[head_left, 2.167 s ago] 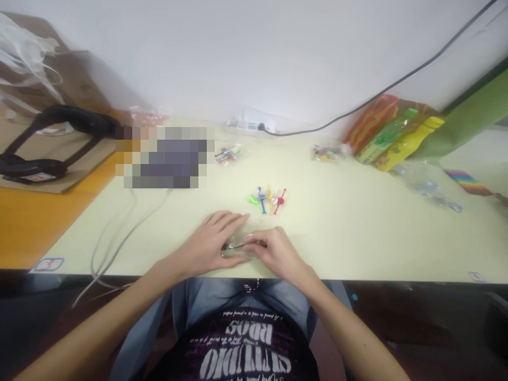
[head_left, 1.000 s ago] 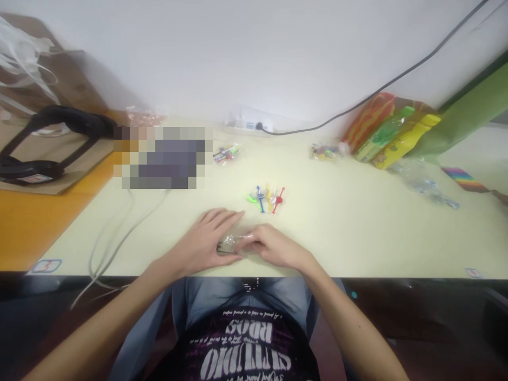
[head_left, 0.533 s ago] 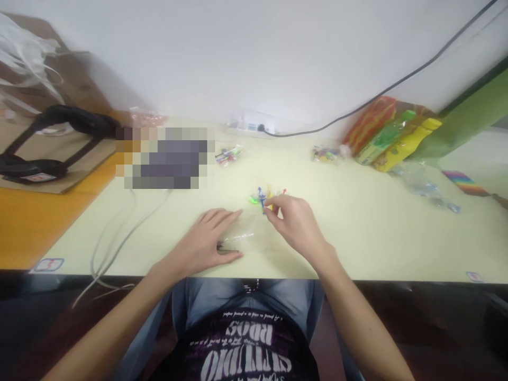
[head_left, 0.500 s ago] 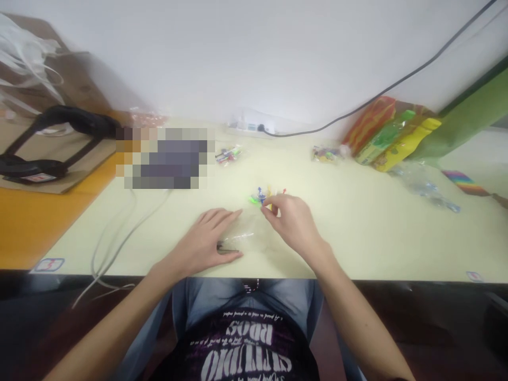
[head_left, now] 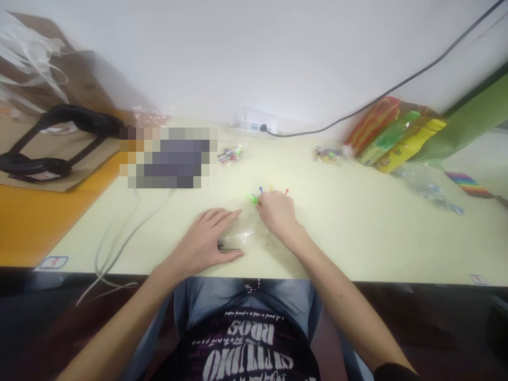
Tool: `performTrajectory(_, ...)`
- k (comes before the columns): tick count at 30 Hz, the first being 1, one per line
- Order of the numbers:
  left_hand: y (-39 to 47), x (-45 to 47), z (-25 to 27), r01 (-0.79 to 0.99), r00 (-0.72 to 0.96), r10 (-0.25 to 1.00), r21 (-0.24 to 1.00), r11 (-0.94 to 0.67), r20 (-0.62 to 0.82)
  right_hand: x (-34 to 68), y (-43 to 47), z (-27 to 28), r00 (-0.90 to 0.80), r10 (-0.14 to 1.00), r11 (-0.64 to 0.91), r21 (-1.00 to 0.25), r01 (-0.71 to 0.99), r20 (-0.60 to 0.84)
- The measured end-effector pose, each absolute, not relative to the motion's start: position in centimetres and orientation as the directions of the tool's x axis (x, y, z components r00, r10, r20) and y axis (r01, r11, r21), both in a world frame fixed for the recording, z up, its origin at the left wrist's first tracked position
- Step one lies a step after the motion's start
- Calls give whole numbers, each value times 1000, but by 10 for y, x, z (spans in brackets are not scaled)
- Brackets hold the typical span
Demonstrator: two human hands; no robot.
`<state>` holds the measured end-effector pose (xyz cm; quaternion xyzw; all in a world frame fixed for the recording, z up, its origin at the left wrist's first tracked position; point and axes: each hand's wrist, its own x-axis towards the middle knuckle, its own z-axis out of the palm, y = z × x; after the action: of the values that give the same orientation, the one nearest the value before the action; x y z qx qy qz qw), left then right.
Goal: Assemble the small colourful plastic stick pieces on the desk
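Note:
My left hand (head_left: 208, 238) lies on the pale tabletop with thumb and fingers spread. It rests at the edge of a clear plastic bag (head_left: 246, 235), and a thin dark piece (head_left: 230, 248) shows between its thumb and forefinger. My right hand (head_left: 278, 211) is closed, knuckles up, over a group of small coloured plastic pieces. Around it stick out a green piece (head_left: 253, 198), a blue arrow-tipped piece (head_left: 261, 190), a yellow tip (head_left: 272, 188) and a red arrow-tipped piece (head_left: 287, 191). Its fingertips are hidden, so what they grip cannot be seen.
Two small bags of coloured bits, one left (head_left: 231, 154) and one right (head_left: 327, 154), lie farther back. A power strip (head_left: 254, 126) sits by the wall. Snack packets (head_left: 410, 145) and a crumpled clear wrapper (head_left: 428, 186) are at right. White cables (head_left: 119, 248) and a black frame (head_left: 59, 140) are left.
My right hand has moved slightly left and turned knuckles up, now covering more of the coloured pieces. My left hand stays in place on the bag. The view has shifted a little.

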<state>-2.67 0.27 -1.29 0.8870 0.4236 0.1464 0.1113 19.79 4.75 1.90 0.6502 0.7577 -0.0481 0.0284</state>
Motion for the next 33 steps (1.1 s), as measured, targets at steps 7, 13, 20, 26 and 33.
performTrajectory(7, 3, -27, -14, 709, 601, 781, 339, -618, 169, 195, 45, 19, -208, 975, 181, -259, 949, -81)
performTrajectory(13, 2, -27, -11, 708, 598, 786, 357, -609, 156, 219, 40, 24, -214, 962, 264, -770, 581, 168)
performTrajectory(20, 3, -27, -10, 730, 582, 804, 359, -581, 118, 251, 23, 26, -330, 942, 135, -973, 188, 67)
performTrajectory(26, 4, -28, -11, 713, 586, 804, 403, -573, 107, 264, 3, 27, -331, 943, 37, -995, 90, 5)
performTrajectory(33, 5, -30, -10, 688, 584, 803, 451, -568, 120, 281, -24, 44, -268, 963, 11, -991, 134, -25)
